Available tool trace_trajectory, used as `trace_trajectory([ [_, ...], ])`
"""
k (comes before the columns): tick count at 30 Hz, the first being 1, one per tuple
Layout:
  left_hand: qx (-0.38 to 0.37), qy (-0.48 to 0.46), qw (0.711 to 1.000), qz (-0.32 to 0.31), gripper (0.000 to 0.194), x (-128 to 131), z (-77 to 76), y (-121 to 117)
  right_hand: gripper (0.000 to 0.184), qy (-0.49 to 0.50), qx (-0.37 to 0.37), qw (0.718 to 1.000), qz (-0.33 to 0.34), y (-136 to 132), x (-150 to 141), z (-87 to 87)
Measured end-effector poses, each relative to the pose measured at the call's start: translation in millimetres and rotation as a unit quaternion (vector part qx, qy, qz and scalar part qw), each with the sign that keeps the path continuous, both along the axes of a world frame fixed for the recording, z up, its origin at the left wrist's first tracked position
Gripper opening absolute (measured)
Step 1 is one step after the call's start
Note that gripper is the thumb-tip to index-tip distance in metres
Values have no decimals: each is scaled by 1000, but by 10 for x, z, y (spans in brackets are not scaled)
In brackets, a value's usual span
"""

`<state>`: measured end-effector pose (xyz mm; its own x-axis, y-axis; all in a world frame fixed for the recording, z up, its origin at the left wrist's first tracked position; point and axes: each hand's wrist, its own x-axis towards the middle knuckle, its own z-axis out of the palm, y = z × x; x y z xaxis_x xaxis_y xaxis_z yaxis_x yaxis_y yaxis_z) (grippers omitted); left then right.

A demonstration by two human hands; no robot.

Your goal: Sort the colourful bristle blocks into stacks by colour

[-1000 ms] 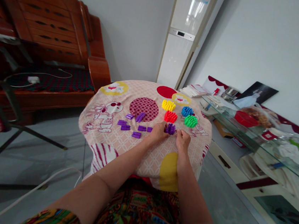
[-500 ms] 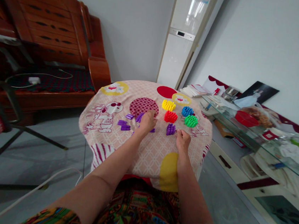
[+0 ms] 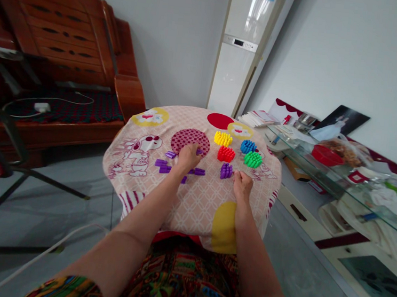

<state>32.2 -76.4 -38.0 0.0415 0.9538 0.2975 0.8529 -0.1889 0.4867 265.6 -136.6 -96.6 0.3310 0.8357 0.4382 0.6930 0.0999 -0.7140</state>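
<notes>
Compared with one second ago, the left hand (image 3: 188, 158) has moved away from the purple cluster (image 3: 226, 171) to the loose purple pieces (image 3: 199, 172), left of the center of the frame, while the right hand (image 3: 243, 186) stays in almost the same place. Now the left hand reaches down among these pieces with its fingers close together; some purple shows by its fingertips, but I cannot tell if it is gripped or only lies behind them. Just right of the purple cluster is the right hand, its fingers curled and thumb near them; whether something small is pinched there, I cannot tell. Four other clusters stand on the tabletop (image 3: 202, 210), above and to the right of the purple one: yellow (image 3: 223, 139), red (image 3: 226, 154), blue (image 3: 248, 147) and green (image 3: 253, 159). These four look complete, as I judge, because no loose piece of their colors can be seen. Purple seems only partly gathered: one compact cluster is formed near the right hand, but several pieces still lie scattered around the left hand, and part of them is hidden under it. Patterned cloth covers the tabletop, and a wooden bench (image 3: 61, 35) is at the upper left of the frame.
</notes>
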Motion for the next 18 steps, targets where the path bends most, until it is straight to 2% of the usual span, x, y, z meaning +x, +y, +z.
trace_trajectory([
  [3,24,-32,998,-52,29,175,89,-175,39,5,6,1000,4,-9,-7,10],
  [6,14,-44,991,-128,26,332,109,-371,38,6,4,1000,3,-17,-7,21],
  [11,3,8,978,-209,28,560,-20,-642,37,6,2,1000,3,-8,-3,21],
  [15,-21,57,954,-294,27,634,-152,-730,37,3,1,1000,3,-4,-3,19],
  [18,-29,60,956,-286,24,608,-189,-730,38,4,1,1000,2,-9,-5,19],
])
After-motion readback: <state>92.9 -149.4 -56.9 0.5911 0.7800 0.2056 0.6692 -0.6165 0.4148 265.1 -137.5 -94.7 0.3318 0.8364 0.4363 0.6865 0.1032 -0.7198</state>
